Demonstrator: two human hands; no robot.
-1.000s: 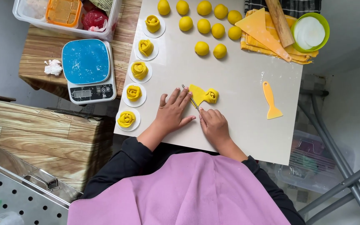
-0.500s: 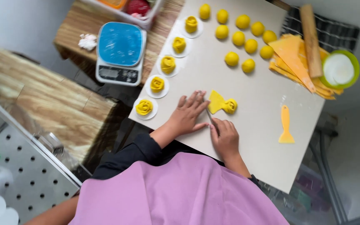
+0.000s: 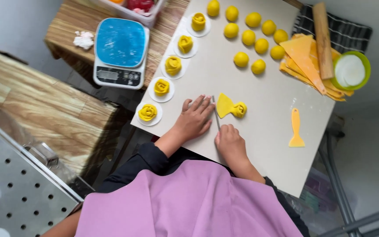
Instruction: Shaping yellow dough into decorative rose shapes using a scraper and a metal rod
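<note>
- At the near edge of the pale surface (image 3: 259, 109), we are working on one piece of yellow dough (image 3: 230, 107): a flat fan with a rolled rose-like end, lying just at 12 o'clock from our hands.
- Our left hand (image 3: 194, 119) is lying flat, fingers spread, its grip fully open and holding nothing; it is pressing on the surface just at 9 o'clock of the dough.
- Our right hand (image 3: 229, 142) is closing its grip around a thin blade (image 3: 216, 113), whose edge is standing at the dough's flat side.
- We are judging this to be the cutting or lifting step on a half-shaped rose; the next move is calling for a steady blade along the flat part, with the rolled end kept uncrushed.
- We are counting five finished dough roses (image 3: 173, 65), each sitting on its own white paper round, running in a line from 9 o'clock up toward 12 o'clock.
- We are counting nine plain dough balls (image 3: 255, 33) at 12 o'clock.
- At 2 o'clock we are seeing one stack of yellow dough sheets (image 3: 309, 61), one wooden rolling pin (image 3: 322, 39) and one green bowl (image 3: 351, 70) of something white.
- One yellow scraper (image 3: 295, 129) is lying at 3 o'clock, apart from the hands.
- One blue-topped kitchen scale (image 3: 120, 52) is sitting at 10 o'clock on a wooden stand.
</note>
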